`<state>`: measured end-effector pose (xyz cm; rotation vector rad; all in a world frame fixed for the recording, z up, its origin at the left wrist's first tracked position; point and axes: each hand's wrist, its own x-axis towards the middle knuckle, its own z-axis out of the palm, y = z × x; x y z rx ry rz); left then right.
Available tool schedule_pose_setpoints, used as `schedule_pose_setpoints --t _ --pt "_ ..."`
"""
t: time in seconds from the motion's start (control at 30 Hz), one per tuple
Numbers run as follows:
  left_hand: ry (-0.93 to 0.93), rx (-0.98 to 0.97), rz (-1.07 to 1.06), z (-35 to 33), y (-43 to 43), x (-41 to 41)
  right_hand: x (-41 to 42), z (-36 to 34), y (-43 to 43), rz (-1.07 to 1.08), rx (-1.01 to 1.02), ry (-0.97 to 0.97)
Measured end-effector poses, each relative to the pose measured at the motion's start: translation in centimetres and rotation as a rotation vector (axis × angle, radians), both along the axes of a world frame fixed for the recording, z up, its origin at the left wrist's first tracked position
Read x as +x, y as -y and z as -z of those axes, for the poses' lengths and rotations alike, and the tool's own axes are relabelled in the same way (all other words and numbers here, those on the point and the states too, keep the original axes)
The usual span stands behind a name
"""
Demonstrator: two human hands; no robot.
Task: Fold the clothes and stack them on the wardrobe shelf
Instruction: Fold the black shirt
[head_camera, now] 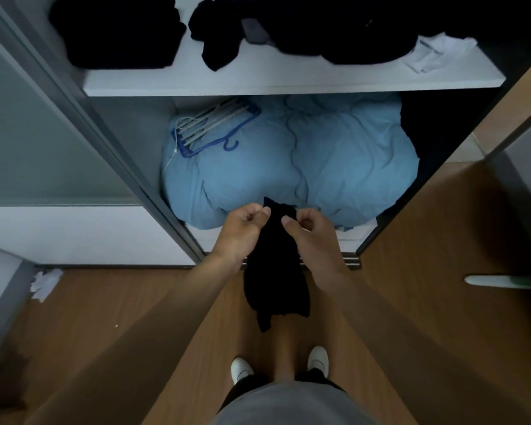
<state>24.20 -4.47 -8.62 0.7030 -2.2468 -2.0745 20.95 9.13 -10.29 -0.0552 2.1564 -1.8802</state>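
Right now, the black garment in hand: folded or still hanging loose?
Not folded. The black garment hangs limp, pinched at its top edge by the left hand and right hand; garment type cannot tell.

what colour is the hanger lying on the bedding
Blue, the hanger lies on light blue bedding; head view.

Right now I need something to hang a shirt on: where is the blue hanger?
In the head view, the blue hanger lies left of centre below the white shelf, on the light blue duvet.
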Motion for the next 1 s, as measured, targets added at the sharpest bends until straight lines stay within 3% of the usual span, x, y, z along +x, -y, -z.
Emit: schedule_pose_setpoints --t 0.33,0.53,0.67,0.73,0.87,1.0 --pt "-0.05 0.084 0.099 -0.2 0.9 0.7 1.6 -0.5 -0.4 -0.229 0.009 -0.086" --pt "-0.127 0.016 0.227 -0.4 2.7 1.3 2.0 -0.8 -1.5 -0.398 -0.132 0.152" --pt "-0.208 -0.07 0.275 -0.9 2.5 1.3 0.2 -2.8 -2.3 -0.127 0.072 -0.237" --pt "-0.247 -0.096 0.305 -1.4 2.3 1.1 -1.1 -3.8 -2.5 -0.205 0.102 -0.376" --pt "-0.302 -0.109 0.324 -2.5 2.0 0.7 -2.1 -4.5 -1.8 -0.447 0.197 -0.415" --pt "-0.367 -0.116 0.253 -3.3 2.0 0.5 -1.7 -4.1 -0.8 -0.373 0.084 -0.427"
